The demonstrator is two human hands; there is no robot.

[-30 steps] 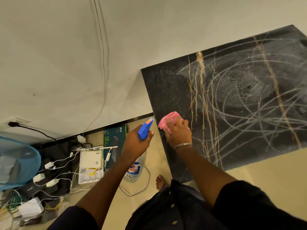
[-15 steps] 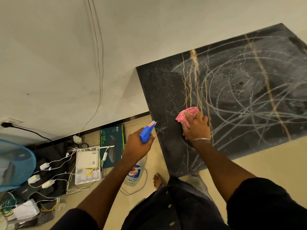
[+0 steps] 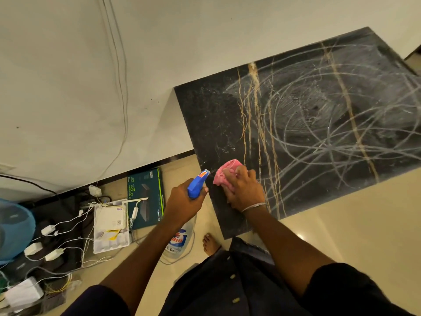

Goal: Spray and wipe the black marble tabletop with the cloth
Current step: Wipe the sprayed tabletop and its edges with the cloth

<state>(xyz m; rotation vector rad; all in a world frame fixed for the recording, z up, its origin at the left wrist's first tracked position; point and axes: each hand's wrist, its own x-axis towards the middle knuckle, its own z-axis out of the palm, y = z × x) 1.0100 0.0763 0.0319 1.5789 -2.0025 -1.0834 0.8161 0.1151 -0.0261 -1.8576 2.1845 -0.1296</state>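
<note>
- Head view, looking down: the black marble tabletop (image 3: 307,137) fills the right half of the scene, its far edge against a pale wall (image 3: 68,76).
- The tabletop carries gold veins running from its far edge toward its near edge, and pale looping smear lines cover most of its right and middle parts; the strip along its left edge looks darker and free of those loops.
- The right hand (image 3: 245,192) is closed over a bunched pink cloth (image 3: 225,173), pressing it flat onto the tabletop close to the near-left corner; the cloth pokes out past the fingers toward the tabletop's left edge.
- A thin metal bangle (image 3: 254,206) sits on the right wrist, above the tabletop's near edge.
- The left hand (image 3: 184,202) grips a spray bottle (image 3: 182,238) by the neck, just off the tabletop's left edge; the blue trigger head (image 3: 197,184) points toward the tabletop, its nozzle nearly touching the cloth.
- The bottle's clear body with a blue-and-red label hangs below the left hand, over the cream floor (image 3: 353,224) beside the tabletop.
- A bare foot (image 3: 210,244) stands on the floor just below the tabletop's near-left corner.
- Left of the tabletop, on the floor by the wall, lie a dark green network switch box (image 3: 145,199), a white router (image 3: 110,216) on a white tray, and a tangle of white cables and plug adapters (image 3: 52,238).
- A blue mesh fan (image 3: 13,233) shows at the frame's left edge, well apart from the tabletop.
</note>
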